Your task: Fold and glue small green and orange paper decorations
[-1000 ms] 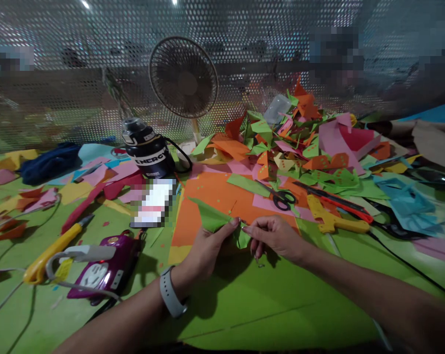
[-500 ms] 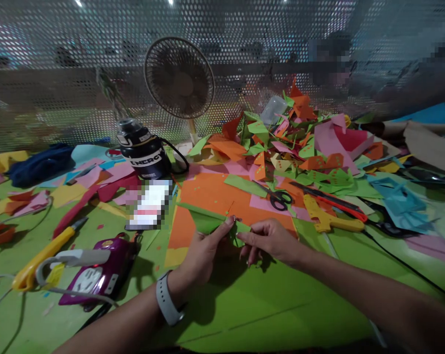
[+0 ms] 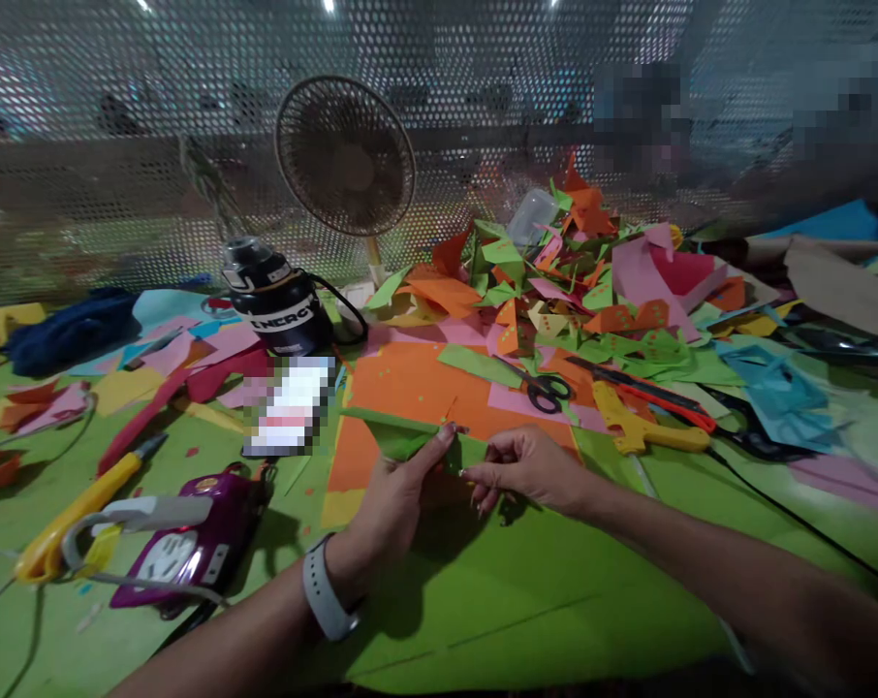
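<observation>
A folded piece of green paper (image 3: 402, 434) is held in the air between my two hands, over the green tabletop. My left hand (image 3: 408, 485), with a pale watch band on its wrist, pinches the paper between thumb and fingers. On the other side, my right hand (image 3: 522, 470) grips the paper's right end with thumb and forefinger, the other fingers curled below. Behind the hands lies a sheet of orange paper (image 3: 395, 383). Black-handled scissors (image 3: 548, 390) rest on papers just beyond my right hand.
A heap of coloured paper cuttings (image 3: 512, 281) fills the back right. Yellow glue guns (image 3: 649, 431) lie right and left. A purple power strip (image 3: 192, 543), a phone (image 3: 294, 407), a black bottle (image 3: 279, 310) and a fan (image 3: 346, 155) stand or lie on the left.
Both hands keep their grip on the green paper, with only slight finger movement. The whole scene has shifted a little to the left in view.
</observation>
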A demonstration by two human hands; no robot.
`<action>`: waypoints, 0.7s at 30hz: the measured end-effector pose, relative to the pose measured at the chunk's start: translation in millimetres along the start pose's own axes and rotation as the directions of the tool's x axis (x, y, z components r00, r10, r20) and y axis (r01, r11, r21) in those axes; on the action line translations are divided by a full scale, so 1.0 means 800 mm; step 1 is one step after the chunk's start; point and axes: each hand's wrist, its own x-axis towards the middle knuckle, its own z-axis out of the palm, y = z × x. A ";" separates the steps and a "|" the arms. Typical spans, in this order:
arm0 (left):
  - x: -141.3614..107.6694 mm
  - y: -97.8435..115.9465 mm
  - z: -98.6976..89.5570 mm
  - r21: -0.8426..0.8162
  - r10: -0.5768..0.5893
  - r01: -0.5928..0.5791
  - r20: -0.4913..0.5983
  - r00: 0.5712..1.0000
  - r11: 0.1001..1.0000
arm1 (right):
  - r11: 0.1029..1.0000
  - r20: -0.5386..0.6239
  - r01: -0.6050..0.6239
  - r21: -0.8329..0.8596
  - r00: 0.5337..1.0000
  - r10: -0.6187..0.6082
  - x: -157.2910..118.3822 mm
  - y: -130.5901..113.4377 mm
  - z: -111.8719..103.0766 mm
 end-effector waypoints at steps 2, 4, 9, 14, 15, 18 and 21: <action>0.000 0.004 0.004 0.002 0.011 -0.011 -0.117 0.993 1.000 | 1.000 -0.007 -0.005 0.006 1.000 0.005 0.000 -0.001 0.000; 0.002 0.009 0.005 0.007 0.060 -0.060 -0.177 0.982 0.998 | 0.999 0.011 -0.032 -0.001 0.999 0.032 -0.001 -0.003 -0.002; 0.010 0.021 -0.009 0.040 0.114 -0.112 -0.081 0.990 0.993 | 0.997 0.032 -0.052 0.060 0.998 0.050 -0.005 -0.013 -0.015; 0.006 0.020 -0.018 0.114 -0.114 0.107 0.062 0.992 0.988 | 0.998 0.041 -0.029 0.058 0.999 0.026 -0.006 -0.019 -0.023; 0.005 0.021 -0.017 0.124 -0.152 0.142 0.071 0.986 0.982 | 0.998 0.059 -0.040 0.041 0.998 0.038 -0.007 -0.020 -0.022; 0.001 0.025 -0.010 0.131 -0.196 0.184 0.082 0.977 0.974 | 0.996 0.096 -0.066 0.052 0.994 0.061 -0.009 -0.020 -0.018; -0.002 0.032 -0.003 0.115 -0.183 0.172 0.093 0.979 0.978 | 0.994 0.109 -0.077 0.072 0.992 0.069 -0.010 -0.022 -0.015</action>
